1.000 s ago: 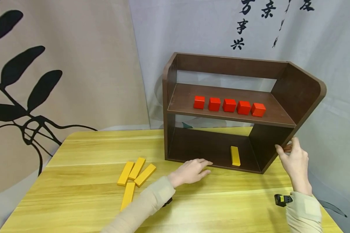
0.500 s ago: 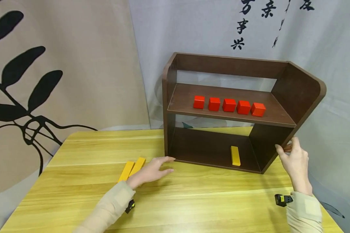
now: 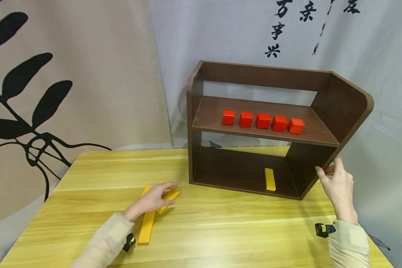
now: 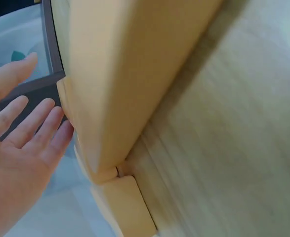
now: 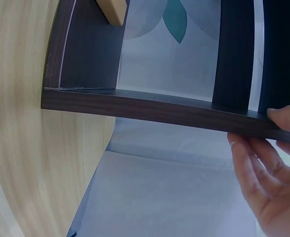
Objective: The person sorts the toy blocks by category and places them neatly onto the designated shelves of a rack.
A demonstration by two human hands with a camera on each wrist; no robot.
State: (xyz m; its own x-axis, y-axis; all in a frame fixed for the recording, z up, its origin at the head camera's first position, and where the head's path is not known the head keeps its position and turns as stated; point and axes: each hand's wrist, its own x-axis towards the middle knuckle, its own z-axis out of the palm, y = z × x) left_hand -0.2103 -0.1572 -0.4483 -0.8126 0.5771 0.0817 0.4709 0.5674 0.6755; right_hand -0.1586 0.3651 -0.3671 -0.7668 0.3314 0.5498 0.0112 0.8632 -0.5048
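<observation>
My left hand (image 3: 152,199) hovers over a group of yellow rectangular blocks (image 3: 146,227) on the table, its fingers spread above one slanted block (image 3: 170,198). The left wrist view shows that hand (image 4: 23,153) with an empty palm, a large yellow block (image 4: 120,74) close to the camera. At the other side, my right hand (image 3: 338,190) grips the right side panel of a dark brown two-tier shelf (image 3: 234,167). Seen from the right wrist, the thumb lies on one face of the panel (image 5: 149,108) and the fingers on the other.
Several red cubes (image 3: 263,121) form a row on the shelf's upper tier. One yellow block (image 3: 270,179) lies on the lower tier, toward the right. The wooden table (image 3: 241,234) meets a hanging cloth (image 3: 120,74) at the back.
My left hand has moved left, from the shelf's lower front edge to the yellow blocks on the table. The right hand keeps its grip on the side panel.
</observation>
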